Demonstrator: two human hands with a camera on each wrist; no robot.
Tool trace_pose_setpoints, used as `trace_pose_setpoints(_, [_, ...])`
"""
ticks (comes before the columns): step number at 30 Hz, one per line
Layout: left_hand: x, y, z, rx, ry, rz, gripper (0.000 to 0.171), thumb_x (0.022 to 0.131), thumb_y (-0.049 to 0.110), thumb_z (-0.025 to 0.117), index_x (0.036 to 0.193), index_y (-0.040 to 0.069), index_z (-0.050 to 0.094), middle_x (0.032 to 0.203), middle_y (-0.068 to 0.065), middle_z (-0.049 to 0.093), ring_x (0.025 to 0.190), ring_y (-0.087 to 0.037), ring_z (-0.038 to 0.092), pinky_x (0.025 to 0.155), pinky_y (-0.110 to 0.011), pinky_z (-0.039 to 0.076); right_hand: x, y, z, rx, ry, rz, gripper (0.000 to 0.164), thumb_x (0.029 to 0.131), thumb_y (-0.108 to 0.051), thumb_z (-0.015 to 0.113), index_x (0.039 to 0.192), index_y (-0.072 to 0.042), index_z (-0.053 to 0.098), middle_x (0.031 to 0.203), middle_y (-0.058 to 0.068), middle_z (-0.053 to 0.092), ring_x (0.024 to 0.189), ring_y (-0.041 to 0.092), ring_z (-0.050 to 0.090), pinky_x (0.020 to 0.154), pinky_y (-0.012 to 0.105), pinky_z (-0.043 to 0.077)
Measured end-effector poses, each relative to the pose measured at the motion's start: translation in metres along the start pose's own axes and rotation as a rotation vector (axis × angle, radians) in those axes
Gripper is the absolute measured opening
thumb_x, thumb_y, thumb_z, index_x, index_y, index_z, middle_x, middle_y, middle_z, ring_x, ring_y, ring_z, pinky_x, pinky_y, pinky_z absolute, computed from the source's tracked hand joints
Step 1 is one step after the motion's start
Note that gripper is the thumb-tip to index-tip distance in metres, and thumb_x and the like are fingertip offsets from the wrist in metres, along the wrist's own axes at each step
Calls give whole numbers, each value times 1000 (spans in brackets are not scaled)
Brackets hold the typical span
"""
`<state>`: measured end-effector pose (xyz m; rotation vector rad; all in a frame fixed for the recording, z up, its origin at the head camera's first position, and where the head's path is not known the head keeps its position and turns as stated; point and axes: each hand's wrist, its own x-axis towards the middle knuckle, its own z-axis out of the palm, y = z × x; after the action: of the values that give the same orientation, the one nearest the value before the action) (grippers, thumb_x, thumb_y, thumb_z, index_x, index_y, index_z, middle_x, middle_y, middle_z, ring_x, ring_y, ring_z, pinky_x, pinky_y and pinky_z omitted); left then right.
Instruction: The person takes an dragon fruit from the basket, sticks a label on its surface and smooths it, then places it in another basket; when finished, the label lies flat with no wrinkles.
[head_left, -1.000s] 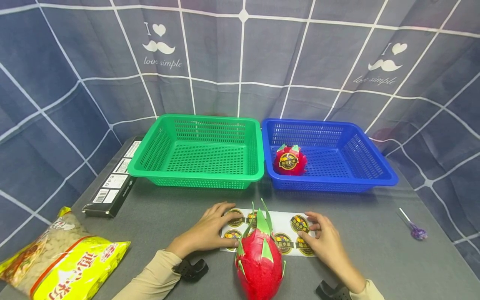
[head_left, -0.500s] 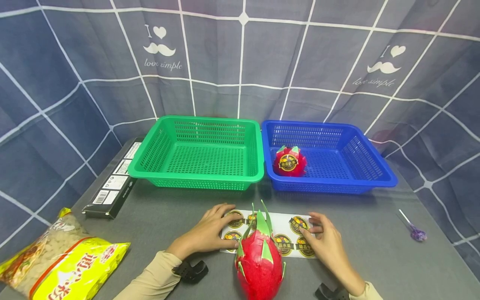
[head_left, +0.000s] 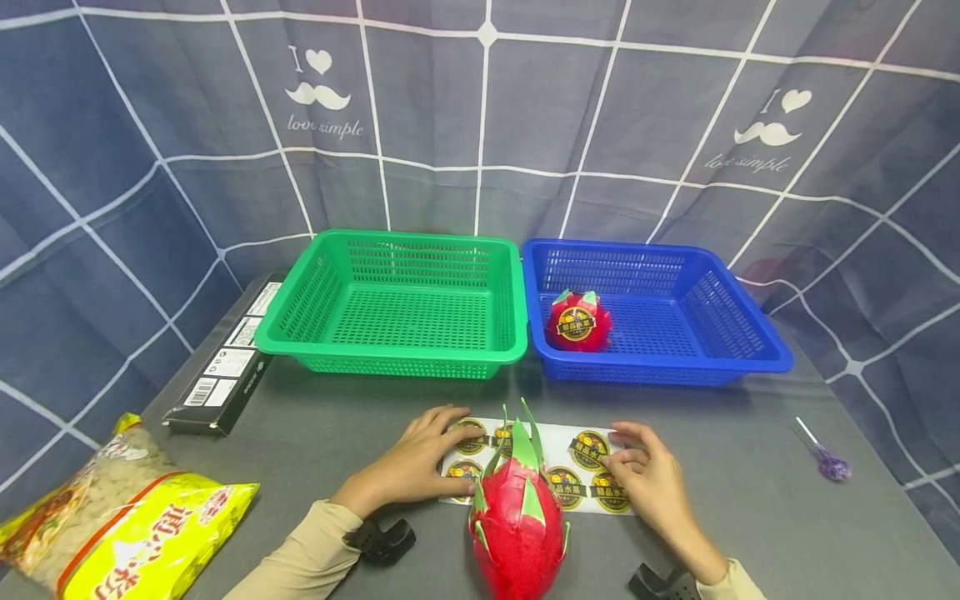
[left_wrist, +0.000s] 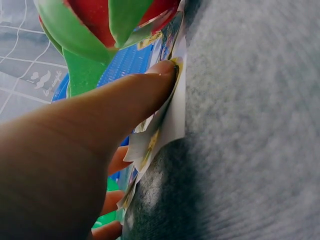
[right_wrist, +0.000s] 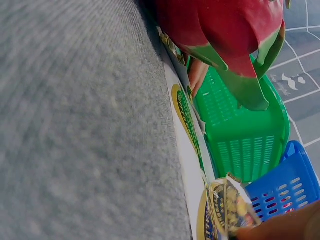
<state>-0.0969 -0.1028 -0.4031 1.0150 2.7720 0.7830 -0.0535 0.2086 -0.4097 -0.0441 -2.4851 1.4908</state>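
- touching the sticker sheet [head_left: 558, 440]'s left end with the left grip [head_left: 420, 458], fingers apart
- pinching a round sticker [head_left: 588, 450], tilted up at the sheet's right end, in the right grip [head_left: 652, 479]
- between both, a red dragon fruit [head_left: 520, 533]

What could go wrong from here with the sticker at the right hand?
The sticker stands partly up off the sheet, pinched at its edge by the right hand; it might fold or cling to skin. The sheet curls near the left hand, so it may shift. The nearer dragon fruit has leaves over the sheet, which could snag the sticker.
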Motion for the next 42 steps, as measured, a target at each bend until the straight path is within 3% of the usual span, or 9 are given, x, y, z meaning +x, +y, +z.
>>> trace_pose_setpoints(4, [1,0,0,7,3,2,64,71,48,68,127,24,49,140,-7,37,132,-30,28,105,-53,25,-1,-3,-1,137,-62,-52,36,72,14,61,107,8,55,99,6,64,69,3,60,60,18,51])
trace_pose_setpoints(8, [0,0,0,10,7,5,63,71,47,69,127,24,49,139,-7,37,131,-30,29,104,-53,25,-3,-8,-3,203,-183,-110,27,78,10,57,106,10,58,98,-15,64,84,-2,61,70,14,50])
trace_pose_setpoints(11, [0,0,0,12,8,5,63,71,47,69,127,23,49,140,-8,37,131,-30,29,104,-53,25,-5,-10,-4,206,-283,-131,26,83,6,54,108,8,60,102,-18,64,93,-6,57,77,12,47])
trace_pose_setpoints(17, [0,1,-1,10,4,-2,64,71,48,69,127,23,49,140,-8,37,131,-30,29,104,-53,26,-6,-14,-8,244,-428,-77,31,88,-1,50,117,8,55,108,-18,62,100,-7,54,80,12,45])
trace_pose_setpoints(24, [-1,3,-3,-31,8,-7,62,72,46,69,126,22,50,139,-9,39,131,-31,30,104,-55,25,-8,-19,-8,244,-438,-69,32,87,-5,54,117,6,55,109,-19,62,99,-6,55,79,13,46])
trace_pose_setpoints(32, [2,14,-11,-238,91,-104,54,81,44,62,127,20,49,132,-5,45,124,-23,36,98,-55,34,-11,-26,-8,210,-428,-36,32,83,-9,62,114,1,60,101,-16,64,83,-3,58,67,17,48])
trace_pose_setpoints(37, [2,35,-16,-419,127,-207,53,88,46,50,134,22,37,123,-5,51,107,-16,52,85,-38,46,-14,-30,-7,295,-491,-111,33,81,-2,63,113,6,58,102,-10,64,86,-1,58,70,16,50])
trace_pose_setpoints(40, [-1,51,-18,-480,97,-237,57,91,46,45,139,22,25,115,-11,52,88,-12,57,69,-28,48,-15,-32,-6,330,-509,-142,33,80,0,63,112,8,58,101,-8,64,89,0,60,73,17,51])
trace_pose_setpoints(42, [-4,60,-18,-477,59,-251,63,91,48,44,142,22,18,110,-11,53,81,-10,58,65,-26,47,-17,-34,-6,323,-500,-145,33,79,0,64,110,7,59,100,-8,65,89,0,60,73,17,51])
